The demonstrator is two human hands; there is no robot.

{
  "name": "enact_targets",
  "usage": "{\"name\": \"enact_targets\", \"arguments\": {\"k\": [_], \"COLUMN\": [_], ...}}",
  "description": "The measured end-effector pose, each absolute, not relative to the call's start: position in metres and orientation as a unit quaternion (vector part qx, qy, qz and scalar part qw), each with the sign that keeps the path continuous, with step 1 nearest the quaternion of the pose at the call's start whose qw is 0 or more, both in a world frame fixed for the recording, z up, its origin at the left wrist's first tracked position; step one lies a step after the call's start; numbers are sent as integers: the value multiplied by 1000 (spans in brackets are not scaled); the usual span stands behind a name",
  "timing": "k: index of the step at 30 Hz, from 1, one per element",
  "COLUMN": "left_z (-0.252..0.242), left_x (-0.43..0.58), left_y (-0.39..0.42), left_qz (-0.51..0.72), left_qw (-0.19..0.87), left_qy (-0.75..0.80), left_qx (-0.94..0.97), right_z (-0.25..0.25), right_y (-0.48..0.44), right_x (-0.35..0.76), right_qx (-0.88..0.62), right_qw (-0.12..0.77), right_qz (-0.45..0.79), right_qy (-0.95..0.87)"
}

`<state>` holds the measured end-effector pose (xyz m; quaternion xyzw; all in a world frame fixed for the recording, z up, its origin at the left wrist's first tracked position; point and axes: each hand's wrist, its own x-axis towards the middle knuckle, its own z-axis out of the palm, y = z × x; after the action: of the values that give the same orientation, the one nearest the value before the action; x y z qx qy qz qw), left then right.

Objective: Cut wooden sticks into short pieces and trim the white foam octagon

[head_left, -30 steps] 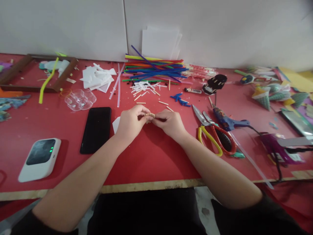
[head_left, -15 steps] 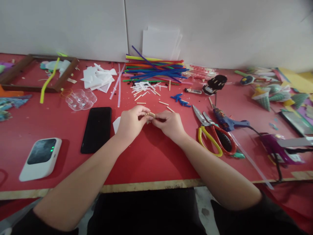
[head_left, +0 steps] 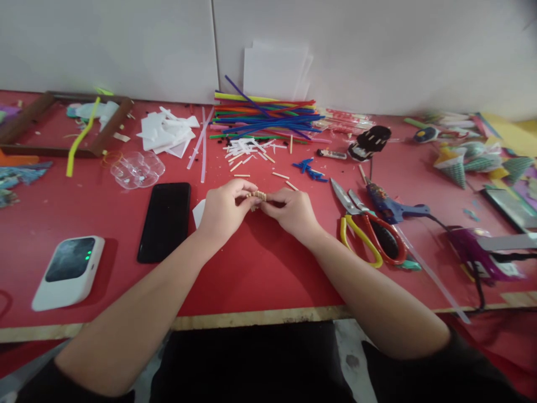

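Between my two hands is a small row of short wooden sticks (head_left: 257, 195), pale tan and set side by side. My left hand (head_left: 226, 210) pinches its left end between thumb and fingers. At the right end, the thumb and fingers of my right hand (head_left: 293, 211) grip the same piece. Its underside is mostly hidden by my fingertips. Just beyond lie loose wooden sticks (head_left: 280, 176), a heap of white sticks (head_left: 247, 150) and short blue pieces (head_left: 309, 169). A white paper piece (head_left: 198, 214) is partly covered by my left hand.
Scissors (head_left: 364, 229) and a glue gun (head_left: 388, 204) with its cord lie right of my hands. To the left are a black phone (head_left: 164, 223) and a white device (head_left: 69, 273). Colourful pipe cleaners (head_left: 264, 117) are piled at the back, near a wooden frame (head_left: 62, 150).
Both hands keep their grip on the stick row, which looks turned very slightly. The whole view has shifted a little; nothing else on the table has moved.
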<state>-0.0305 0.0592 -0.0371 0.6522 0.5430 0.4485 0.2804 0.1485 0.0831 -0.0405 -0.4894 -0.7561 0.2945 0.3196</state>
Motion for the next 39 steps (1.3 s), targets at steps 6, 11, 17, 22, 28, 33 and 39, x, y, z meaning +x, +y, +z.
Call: {"name": "enact_targets", "arguments": {"k": [6, 11, 17, 22, 28, 33, 39], "left_z": [-37, -38, -34, -28, -28, -31, -30], "left_x": [-29, -29, -31, -32, -29, -33, -32], "left_y": [57, 55, 53, 52, 54, 58, 56], "left_qz": [443, 450, 416, 369, 383, 438, 438], "left_qw": [271, 264, 231, 178, 167, 185, 180], "left_qy": [549, 540, 508, 472, 504, 520, 529], "left_qx": [655, 661, 717, 781, 756, 709, 704], "right_z": [-38, -37, -40, -48, -40, -29, -43], "right_y": [85, 83, 83, 84, 89, 103, 120], "right_x": [150, 151, 153, 155, 162, 187, 185], "right_qx": [-475, -465, -462, -400, -369, -571, -614], "right_qw": [313, 304, 312, 355, 312, 226, 116], "right_qz": [294, 281, 287, 294, 238, 85, 10], "right_qy": [-768, -783, -779, -792, -842, -785, -781]}}
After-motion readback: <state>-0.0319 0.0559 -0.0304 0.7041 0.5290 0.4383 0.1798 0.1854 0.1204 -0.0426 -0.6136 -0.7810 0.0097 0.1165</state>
